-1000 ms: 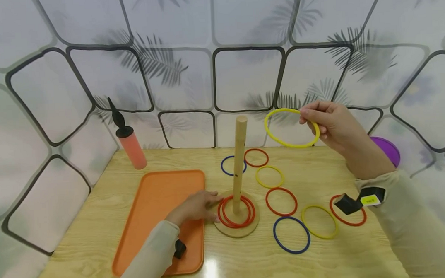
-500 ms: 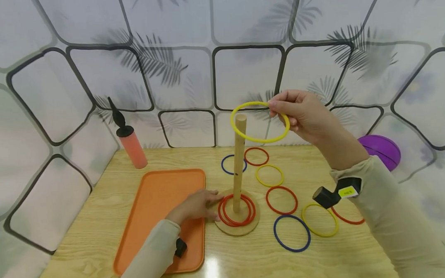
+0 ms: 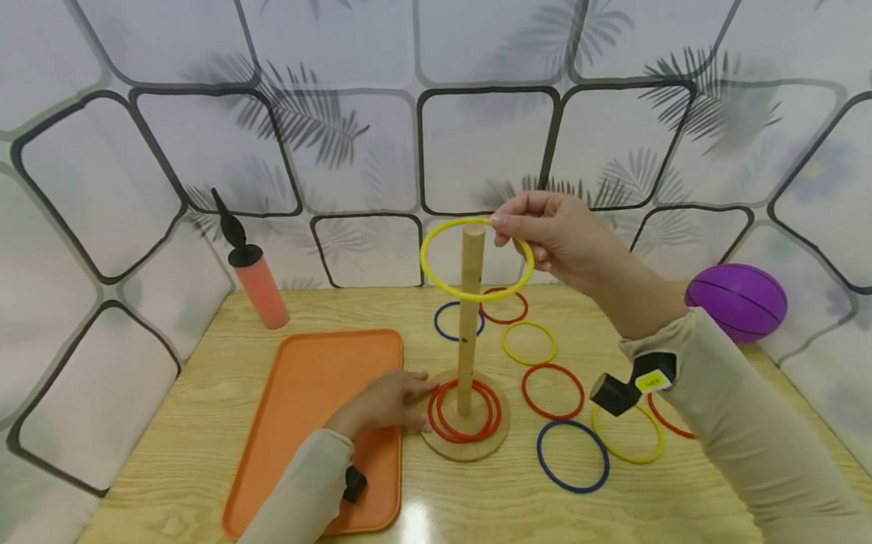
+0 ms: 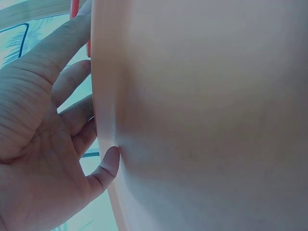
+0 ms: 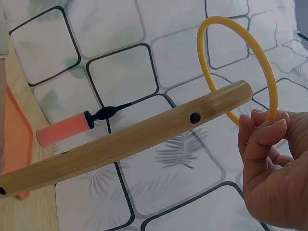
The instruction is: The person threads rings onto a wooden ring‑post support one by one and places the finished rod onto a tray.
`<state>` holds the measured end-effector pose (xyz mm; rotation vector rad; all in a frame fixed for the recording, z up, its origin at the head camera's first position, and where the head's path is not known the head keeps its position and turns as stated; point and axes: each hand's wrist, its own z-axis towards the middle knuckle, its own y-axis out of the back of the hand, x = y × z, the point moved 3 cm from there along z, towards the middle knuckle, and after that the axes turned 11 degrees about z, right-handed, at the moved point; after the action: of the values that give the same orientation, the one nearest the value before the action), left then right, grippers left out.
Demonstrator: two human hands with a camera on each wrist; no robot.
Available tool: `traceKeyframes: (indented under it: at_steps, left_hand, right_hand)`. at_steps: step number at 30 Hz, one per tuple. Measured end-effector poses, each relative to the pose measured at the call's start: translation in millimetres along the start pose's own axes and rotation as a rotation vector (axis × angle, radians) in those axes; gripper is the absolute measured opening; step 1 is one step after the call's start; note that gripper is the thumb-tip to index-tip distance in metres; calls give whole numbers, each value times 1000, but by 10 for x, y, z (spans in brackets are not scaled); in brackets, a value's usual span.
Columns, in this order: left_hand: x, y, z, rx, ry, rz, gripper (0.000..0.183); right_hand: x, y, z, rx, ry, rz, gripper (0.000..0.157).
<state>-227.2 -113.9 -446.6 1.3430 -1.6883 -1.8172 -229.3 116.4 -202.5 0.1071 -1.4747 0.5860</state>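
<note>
My right hand (image 3: 544,235) pinches a yellow ring (image 3: 436,278) by its right side, holding it around the top of the upright wooden peg (image 3: 468,319). In the right wrist view the same yellow ring (image 5: 262,62) sits just past the peg's tip (image 5: 231,98), gripped by the fingers (image 5: 262,137). Two red rings (image 3: 462,413) lie stacked on the peg's round wooden base (image 3: 467,447). My left hand (image 3: 390,400) rests flat with straight fingers on the base's left edge, over the orange tray (image 3: 307,424). In the left wrist view the fingers (image 4: 62,91) lie along the tray's rim (image 4: 106,120).
Several loose red, yellow and blue rings lie on the wooden table (image 3: 636,499) to the right of and behind the peg. A purple ball (image 3: 735,301) sits at the far right, an orange hand pump (image 3: 255,280) at the back left. Patterned walls enclose the table.
My right hand carried the yellow ring leftward from the right side to the top of the peg and lowered it around the tip. The left hand has stayed on the base.
</note>
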Motion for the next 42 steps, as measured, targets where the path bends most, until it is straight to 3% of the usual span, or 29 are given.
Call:
traceKeyframes:
  at_steps: [6, 23, 36, 42]
  left_hand:
    - [21, -15, 11, 6, 10, 5, 72]
    - [48, -28, 18, 11, 20, 11, 71]
    - [45, -21, -12, 1, 9, 41, 72]
    - [55, -16, -3, 11, 2, 46, 72]
  right_hand:
    - [-168, 43, 11, -20, -29, -35, 16]
    - [-935, 355, -17, -70, -154, -104, 8]
    - [-1634, 741, -60, -109, -250, -126, 8]
    - [-1810, 835, -70, -100, -267, -134, 8]
